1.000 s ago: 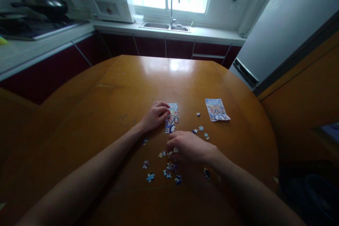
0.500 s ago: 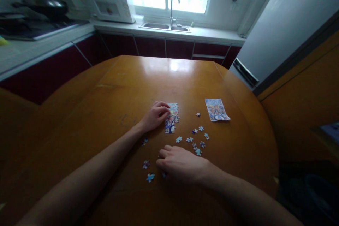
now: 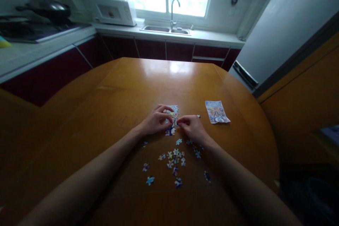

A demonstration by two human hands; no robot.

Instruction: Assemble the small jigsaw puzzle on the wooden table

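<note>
A partly joined jigsaw puzzle lies flat on the wooden table. My left hand rests over its left edge, thumb and fingers apart, covering part of the picture. At the puzzle's right edge, my right hand pinches a small puzzle piece, mostly hidden by the fingertips. Loose puzzle pieces are scattered nearer to me, below both hands. One light blue piece lies just below the puzzle, and another blue piece is farther toward the front left.
A creased picture sheet lies to the right of the puzzle. Beyond the table are a counter with a sink, a microwave and a wok on the stove. A fridge stands at the right.
My right hand has moved up from the loose pieces to the puzzle's right edge, uncovering the cluster of pieces beneath it. My left hand's thumb and fingers have shifted slightly over the puzzle.
</note>
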